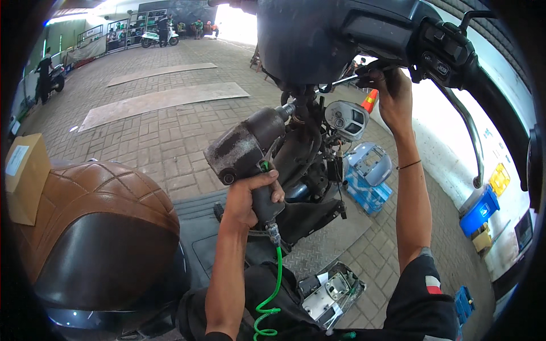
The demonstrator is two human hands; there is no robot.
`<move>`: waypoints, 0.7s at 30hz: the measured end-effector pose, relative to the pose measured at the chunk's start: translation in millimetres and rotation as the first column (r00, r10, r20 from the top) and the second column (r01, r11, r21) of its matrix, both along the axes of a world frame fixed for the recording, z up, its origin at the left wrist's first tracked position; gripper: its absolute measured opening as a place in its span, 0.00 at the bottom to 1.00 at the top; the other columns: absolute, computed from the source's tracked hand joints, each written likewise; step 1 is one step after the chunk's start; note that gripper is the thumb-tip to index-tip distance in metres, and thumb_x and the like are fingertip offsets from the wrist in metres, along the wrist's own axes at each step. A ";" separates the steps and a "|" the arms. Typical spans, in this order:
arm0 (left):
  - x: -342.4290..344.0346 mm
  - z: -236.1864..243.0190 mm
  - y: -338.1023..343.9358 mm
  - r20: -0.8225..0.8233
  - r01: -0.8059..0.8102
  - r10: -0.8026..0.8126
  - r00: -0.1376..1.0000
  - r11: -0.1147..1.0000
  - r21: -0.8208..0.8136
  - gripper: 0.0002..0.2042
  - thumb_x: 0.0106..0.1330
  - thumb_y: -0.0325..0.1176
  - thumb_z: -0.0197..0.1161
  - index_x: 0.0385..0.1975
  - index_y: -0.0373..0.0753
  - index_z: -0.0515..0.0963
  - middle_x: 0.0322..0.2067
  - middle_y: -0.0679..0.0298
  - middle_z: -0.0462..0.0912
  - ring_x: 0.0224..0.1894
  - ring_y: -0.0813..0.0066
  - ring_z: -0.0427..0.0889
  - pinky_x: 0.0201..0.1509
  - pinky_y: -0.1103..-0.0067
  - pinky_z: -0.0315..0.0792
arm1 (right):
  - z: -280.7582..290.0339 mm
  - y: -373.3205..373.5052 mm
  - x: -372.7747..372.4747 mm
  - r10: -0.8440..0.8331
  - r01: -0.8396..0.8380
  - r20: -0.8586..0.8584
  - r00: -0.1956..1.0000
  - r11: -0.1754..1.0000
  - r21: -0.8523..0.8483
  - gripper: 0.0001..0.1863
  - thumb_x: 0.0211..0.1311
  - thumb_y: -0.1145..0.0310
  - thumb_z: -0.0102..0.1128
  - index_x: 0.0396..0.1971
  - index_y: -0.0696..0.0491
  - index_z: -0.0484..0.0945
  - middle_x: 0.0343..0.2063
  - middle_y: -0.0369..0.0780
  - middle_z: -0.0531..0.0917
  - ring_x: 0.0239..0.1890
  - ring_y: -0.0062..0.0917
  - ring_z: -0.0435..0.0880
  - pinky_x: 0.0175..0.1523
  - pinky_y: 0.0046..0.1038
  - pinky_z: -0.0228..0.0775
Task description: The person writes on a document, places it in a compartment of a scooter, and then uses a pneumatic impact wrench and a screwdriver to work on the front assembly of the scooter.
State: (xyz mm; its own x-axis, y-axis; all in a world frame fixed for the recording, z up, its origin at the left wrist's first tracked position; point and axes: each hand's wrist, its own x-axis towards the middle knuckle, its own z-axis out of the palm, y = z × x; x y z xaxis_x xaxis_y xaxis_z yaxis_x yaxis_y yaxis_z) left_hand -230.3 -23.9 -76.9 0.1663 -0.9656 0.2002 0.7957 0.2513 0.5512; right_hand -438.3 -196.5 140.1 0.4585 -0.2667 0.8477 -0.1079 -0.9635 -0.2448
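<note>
My left hand (245,198) is wrapped round the handle of a worn dark air impact wrench (244,142). A coiled green air hose (278,273) runs down from its grip. The wrench's nose and socket (288,109) meet the steering stem of a stripped scooter, below its dark front cover (301,45). Raised under the handlebar, my right hand (393,94) is closed on the end of a slim metal bar (346,81), probably a spanner handle. The bar reaches left toward the same stem; its far end is hidden. Some right fingers are in shadow.
The scooter's brown quilted seat (108,190) and a cardboard box (25,179) are at left. A headlight unit (346,120) and loose wiring hang beyond the stem. Right of it stand a blue crate (367,190) and an orange cone (369,101). A parts tray (333,295) lies below.
</note>
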 end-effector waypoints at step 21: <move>-1.7 1.9 -0.7 -0.021 0.007 -0.008 1.000 1.000 -0.011 0.06 0.61 0.23 0.65 0.34 0.39 0.75 0.19 0.60 0.75 0.17 0.69 0.73 0.31 0.69 0.69 | -14.2 -2.1 21.8 0.019 -0.024 0.267 0.964 1.000 0.015 0.12 0.75 0.68 0.55 0.43 0.65 0.76 0.35 0.44 0.86 0.34 0.28 0.87 0.43 0.29 0.79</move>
